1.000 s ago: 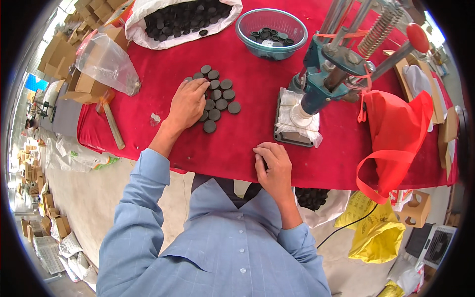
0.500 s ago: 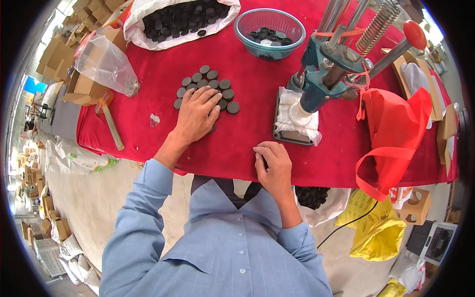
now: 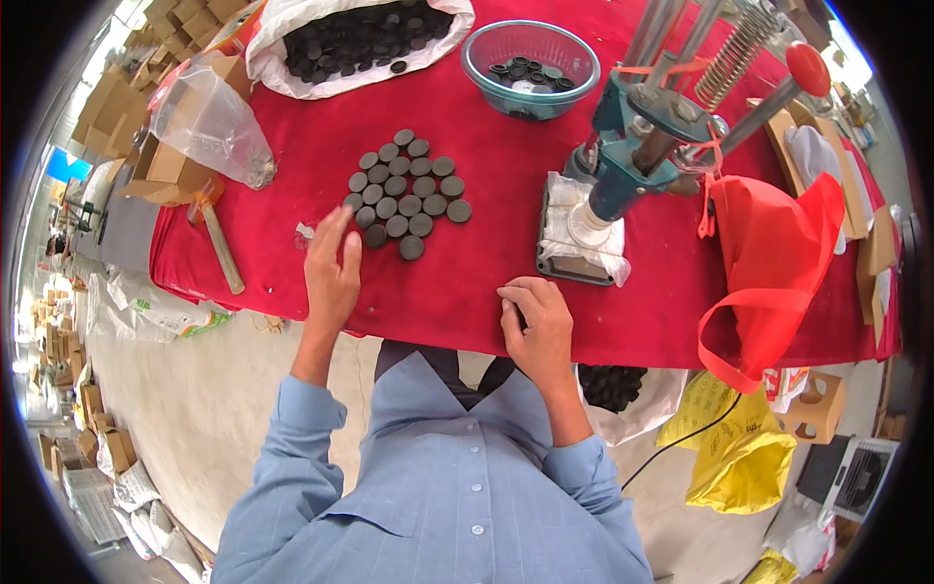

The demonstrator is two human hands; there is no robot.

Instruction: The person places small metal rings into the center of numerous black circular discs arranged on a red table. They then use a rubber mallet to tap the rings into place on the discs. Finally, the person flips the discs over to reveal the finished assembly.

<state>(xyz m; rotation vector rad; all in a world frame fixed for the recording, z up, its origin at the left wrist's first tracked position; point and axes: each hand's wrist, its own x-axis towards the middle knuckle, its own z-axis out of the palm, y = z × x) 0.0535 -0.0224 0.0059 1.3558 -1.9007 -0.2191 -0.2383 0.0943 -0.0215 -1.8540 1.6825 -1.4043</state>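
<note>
Several round black discs [image 3: 410, 205] lie flat in a loose, single-layer cluster on the red cloth. At the cluster's lower left is my left hand [image 3: 333, 273], empty, its fingers extended toward the nearest discs. My right hand [image 3: 541, 326] rests near the table's front edge, fingers curled inward; whether anything is inside them is hidden. Beyond it stands a teal hand press [image 3: 632, 146] with a red-knobbed lever [image 3: 798, 78]. Its base [image 3: 582, 268] is wrapped in white plastic.
A white sack [image 3: 268, 58] of black discs and a clear teal bowl [image 3: 530, 97] with discs stand at the back. A hammer [image 3: 224, 248] and a clear plastic bag [image 3: 214, 122] lie left. A red bag [image 3: 773, 243] hangs at the right edge.
My left hand has lifted off the discs and drawn back to the left and nearer me, uncovering the discs beneath it. The right hand stays in place.
</note>
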